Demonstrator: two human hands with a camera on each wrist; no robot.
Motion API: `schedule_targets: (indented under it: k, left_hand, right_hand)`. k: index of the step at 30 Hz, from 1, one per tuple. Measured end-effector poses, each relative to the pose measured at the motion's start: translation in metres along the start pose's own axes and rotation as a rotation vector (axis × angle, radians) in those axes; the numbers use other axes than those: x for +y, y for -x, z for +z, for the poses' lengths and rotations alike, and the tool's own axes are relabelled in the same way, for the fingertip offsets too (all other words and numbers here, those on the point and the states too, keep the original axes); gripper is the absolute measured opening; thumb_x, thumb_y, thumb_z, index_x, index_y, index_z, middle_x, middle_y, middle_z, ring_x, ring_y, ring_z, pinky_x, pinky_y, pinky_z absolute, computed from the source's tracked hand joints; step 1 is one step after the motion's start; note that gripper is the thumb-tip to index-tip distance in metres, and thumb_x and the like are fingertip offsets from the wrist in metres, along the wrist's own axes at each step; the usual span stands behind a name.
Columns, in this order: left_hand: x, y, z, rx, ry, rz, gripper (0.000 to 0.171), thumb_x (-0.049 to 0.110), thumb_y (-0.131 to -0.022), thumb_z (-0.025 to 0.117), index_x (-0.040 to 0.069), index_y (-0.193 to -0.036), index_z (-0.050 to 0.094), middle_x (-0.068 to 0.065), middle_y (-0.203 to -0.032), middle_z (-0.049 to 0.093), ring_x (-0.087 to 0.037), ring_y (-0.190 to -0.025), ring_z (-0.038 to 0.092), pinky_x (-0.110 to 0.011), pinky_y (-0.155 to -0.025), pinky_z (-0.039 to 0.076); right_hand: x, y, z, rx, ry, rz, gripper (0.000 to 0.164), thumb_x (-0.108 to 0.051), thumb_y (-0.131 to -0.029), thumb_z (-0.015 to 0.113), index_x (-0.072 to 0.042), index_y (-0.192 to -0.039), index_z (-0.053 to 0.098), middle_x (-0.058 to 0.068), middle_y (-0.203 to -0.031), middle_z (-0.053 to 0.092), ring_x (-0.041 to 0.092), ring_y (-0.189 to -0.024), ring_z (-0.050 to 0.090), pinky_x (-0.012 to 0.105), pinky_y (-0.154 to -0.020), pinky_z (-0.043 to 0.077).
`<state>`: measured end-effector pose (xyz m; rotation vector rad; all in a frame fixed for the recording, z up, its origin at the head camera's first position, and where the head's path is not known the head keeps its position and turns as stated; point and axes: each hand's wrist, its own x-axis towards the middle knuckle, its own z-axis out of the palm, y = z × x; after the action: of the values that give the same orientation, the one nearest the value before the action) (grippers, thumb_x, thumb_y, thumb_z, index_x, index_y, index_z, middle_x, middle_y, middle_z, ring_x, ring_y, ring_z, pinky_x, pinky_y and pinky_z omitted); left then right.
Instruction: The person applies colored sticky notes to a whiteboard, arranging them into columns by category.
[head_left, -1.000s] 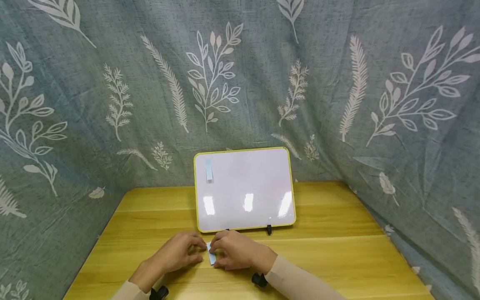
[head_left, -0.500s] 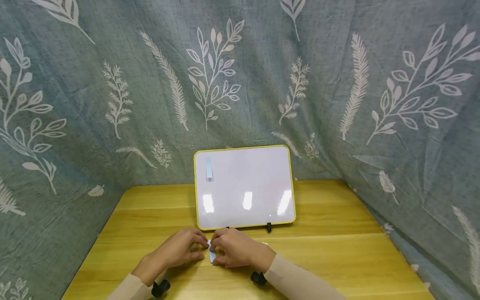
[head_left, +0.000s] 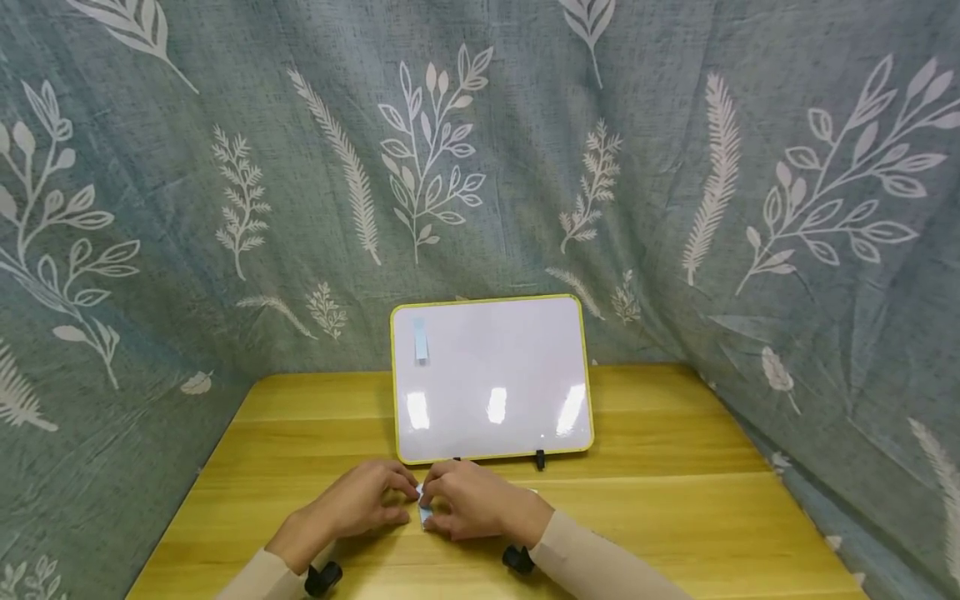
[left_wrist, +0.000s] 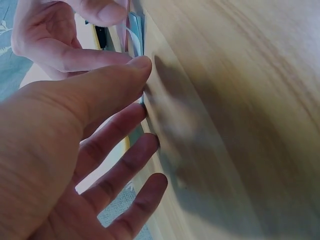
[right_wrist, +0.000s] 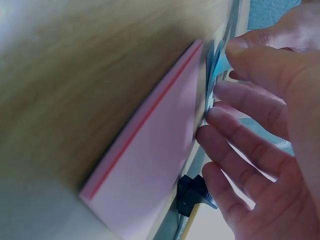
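A narrow pad of light blue sticky notes (head_left: 425, 515) lies on the table between the two hands. Its top sheet (right_wrist: 220, 65) is bent up off the stack in the right wrist view. My right hand (head_left: 474, 502) reaches over the pad from the right, thumb and forefinger at the lifted sheet. From the other side my left hand (head_left: 363, 502) comes to the pad's edge, forefinger right at its upper corner, the other fingers loosely spread. In the left wrist view the blue stack (left_wrist: 137, 31) is partly hidden by fingers.
Behind the hands stands a yellow-rimmed whiteboard (head_left: 491, 358) on small black feet (head_left: 540, 459); a blue sticky strip (head_left: 421, 340) is on its upper left. A pink sticky pad (right_wrist: 155, 155) lies beneath the right hand. Patterned curtain (head_left: 480, 167) surrounds the wooden table (head_left: 675, 517).
My left hand has shifted slightly right, its forefinger closer to the blue pad. The right hand stays almost in place at the pad. The head view has tilted slightly.
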<state>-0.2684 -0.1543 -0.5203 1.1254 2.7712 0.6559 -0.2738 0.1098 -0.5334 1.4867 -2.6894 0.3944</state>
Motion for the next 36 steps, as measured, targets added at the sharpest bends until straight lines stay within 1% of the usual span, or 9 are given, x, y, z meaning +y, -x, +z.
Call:
schedule_targets:
  k: [6,10,13,18,22,25,28,31,36]
  left_hand:
    - [0.000,-0.001,-0.001,-0.005,0.024,-0.011,0.019,0.024,-0.098,0.098,0.020,-0.116,0.092,0.001,-0.130,0.086,-0.026,-0.124,0.080,-0.049,-0.110,0.066]
    - [0.001,-0.001,-0.001,0.005,0.038,-0.025,0.018,0.026,-0.099,0.097,0.021,-0.116,0.092,0.002,-0.129,0.086,-0.025,-0.123,0.080,-0.049,-0.110,0.066]
    - [0.002,0.000,0.002,0.021,0.052,-0.043,0.018,0.027,-0.099,0.097,0.021,-0.115,0.092,0.004,-0.127,0.086,-0.023,-0.121,0.080,-0.048,-0.109,0.066]
    - [0.005,0.000,0.006,0.060,0.089,-0.095,0.017,0.026,-0.097,0.098,0.023,-0.112,0.090,0.006,-0.121,0.084,-0.021,-0.116,0.080,-0.046,-0.105,0.067]
    - [0.010,-0.001,0.010,0.114,0.075,-0.144,0.021,0.029,-0.094,0.100,0.022,-0.110,0.089,0.005,-0.117,0.084,-0.022,-0.112,0.080,-0.046,-0.101,0.067]
    - [0.014,-0.005,0.014,0.163,0.049,-0.201,0.026,0.034,-0.091,0.103,0.021,-0.108,0.089,0.004,-0.113,0.083,-0.022,-0.108,0.078,-0.046,-0.095,0.066]
    - [0.020,-0.008,0.020,0.209,0.030,-0.262,0.031,0.038,-0.087,0.105,0.021,-0.105,0.088,0.003,-0.111,0.081,-0.022,-0.108,0.074,-0.048,-0.091,0.065]
    - [0.025,-0.010,0.026,0.243,0.010,-0.299,0.035,0.039,-0.083,0.107,0.021,-0.104,0.087,0.003,-0.112,0.080,-0.023,-0.111,0.073,-0.049,-0.090,0.065]
    - [0.029,-0.010,0.030,0.261,-0.013,-0.333,0.042,0.037,-0.079,0.110,0.019,-0.109,0.086,0.003,-0.113,0.078,-0.021,-0.111,0.071,-0.046,-0.088,0.063]
  right_hand:
    - [-0.001,-0.001,-0.002,0.008,-0.021,0.008,0.019,-0.026,-0.116,0.074,-0.021,-0.124,0.090,-0.007,-0.129,0.084,0.002,-0.118,0.078,0.023,-0.108,0.062]
    - [-0.003,-0.003,-0.002,0.028,-0.031,0.025,0.019,-0.025,-0.116,0.074,-0.019,-0.123,0.090,-0.008,-0.126,0.086,0.002,-0.118,0.079,0.026,-0.109,0.063]
    - [-0.004,-0.003,-0.001,0.036,-0.033,0.062,0.017,-0.027,-0.116,0.076,-0.021,-0.121,0.090,-0.009,-0.123,0.086,0.002,-0.114,0.079,0.025,-0.105,0.064]
    - [-0.004,-0.005,0.002,0.055,-0.074,0.136,0.014,-0.028,-0.115,0.076,-0.023,-0.118,0.089,-0.013,-0.114,0.086,-0.002,-0.101,0.075,0.020,-0.091,0.062]
    - [-0.002,-0.007,0.004,0.089,-0.138,0.191,0.011,-0.027,-0.114,0.078,-0.023,-0.114,0.088,-0.013,-0.107,0.087,-0.007,-0.090,0.070,0.015,-0.083,0.058]
    - [0.000,-0.008,0.004,0.113,-0.178,0.217,0.008,-0.024,-0.113,0.080,-0.021,-0.112,0.088,-0.012,-0.103,0.087,-0.009,-0.087,0.069,0.014,-0.081,0.057]
    - [0.001,-0.008,0.003,0.126,-0.195,0.224,0.007,-0.022,-0.112,0.081,-0.019,-0.111,0.088,-0.011,-0.100,0.086,-0.009,-0.085,0.067,0.013,-0.079,0.056]
    - [0.000,-0.008,0.003,0.134,-0.192,0.221,0.006,-0.020,-0.111,0.082,-0.019,-0.109,0.087,-0.012,-0.099,0.085,-0.009,-0.084,0.065,0.012,-0.079,0.056]
    - [0.000,-0.009,0.002,0.170,-0.191,0.214,0.006,-0.017,-0.111,0.081,-0.016,-0.112,0.087,-0.009,-0.100,0.087,-0.008,-0.086,0.068,0.013,-0.080,0.057]
